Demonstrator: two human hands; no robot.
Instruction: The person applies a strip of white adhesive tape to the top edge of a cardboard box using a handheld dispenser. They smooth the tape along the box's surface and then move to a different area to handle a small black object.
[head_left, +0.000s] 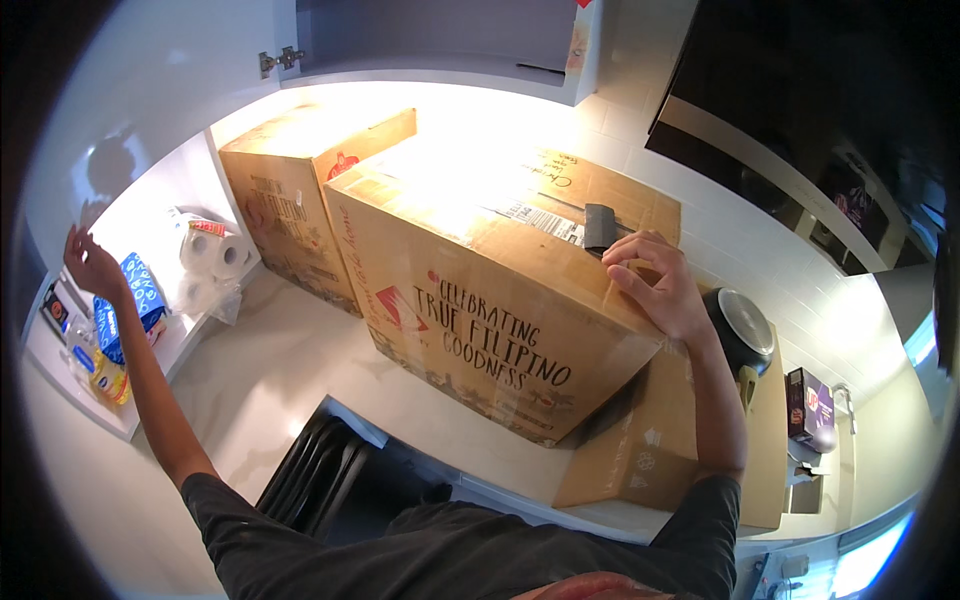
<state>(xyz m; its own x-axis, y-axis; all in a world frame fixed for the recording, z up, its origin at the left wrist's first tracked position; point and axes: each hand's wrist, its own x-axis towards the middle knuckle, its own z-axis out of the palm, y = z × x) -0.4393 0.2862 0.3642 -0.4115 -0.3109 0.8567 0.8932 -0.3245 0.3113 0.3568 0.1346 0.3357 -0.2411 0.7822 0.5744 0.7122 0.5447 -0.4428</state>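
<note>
My right hand (654, 281) rests with bent fingers on the top of a large cardboard box (465, 322), beside a small dark grey object (599, 227) lying there. Whether the fingers grip that object is not plain. Printing and a red logo cover the box's front. Raised at the far left, my left hand (91, 261) holds nothing and has its fingers apart, near a white cabinet door (172, 82). A second cardboard box (289, 225) stands on the counter behind and to the left of the large one.
Toilet paper rolls (214, 251), a blue bag (129, 300) and a bottle of yellow liquid (109, 375) stand in the left niche. At right are a dark pan (739, 330), an upright cardboard piece (761, 442) and a purple box (810, 405). An opened wall cabinet (435, 71) hangs above.
</note>
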